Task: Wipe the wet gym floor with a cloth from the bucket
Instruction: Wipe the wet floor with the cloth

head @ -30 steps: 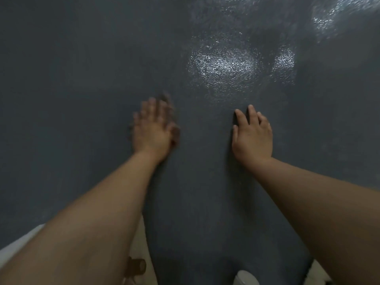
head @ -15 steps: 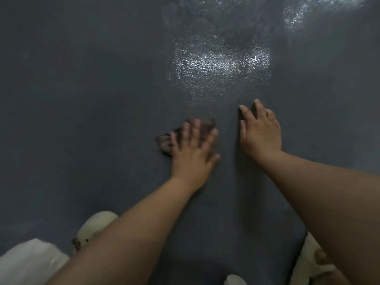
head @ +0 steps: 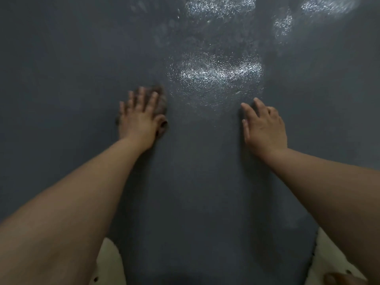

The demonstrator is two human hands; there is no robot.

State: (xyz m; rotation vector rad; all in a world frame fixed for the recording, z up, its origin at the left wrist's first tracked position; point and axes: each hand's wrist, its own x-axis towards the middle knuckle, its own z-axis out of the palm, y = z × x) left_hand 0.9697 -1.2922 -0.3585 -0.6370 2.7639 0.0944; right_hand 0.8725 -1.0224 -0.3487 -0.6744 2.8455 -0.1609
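The dark grey gym floor (head: 61,79) fills the view, with a glistening wet patch (head: 216,73) ahead of both hands. My left hand (head: 139,118) presses flat, fingers spread, on a small dark brown cloth (head: 161,101), of which only the edges show around the fingers and thumb. My right hand (head: 265,128) rests flat on the bare floor to the right, fingers straight, holding nothing. No bucket is in view.
More wet sheen (head: 329,5) shows at the top right. Cream slippers (head: 111,264) appear at the bottom edge under both forearms, the right one (head: 329,260) partly hidden.
My left hand has swept the cloth back to the left and slightly forward from where it was half a second ago. The right hand has stayed planted on the floor.
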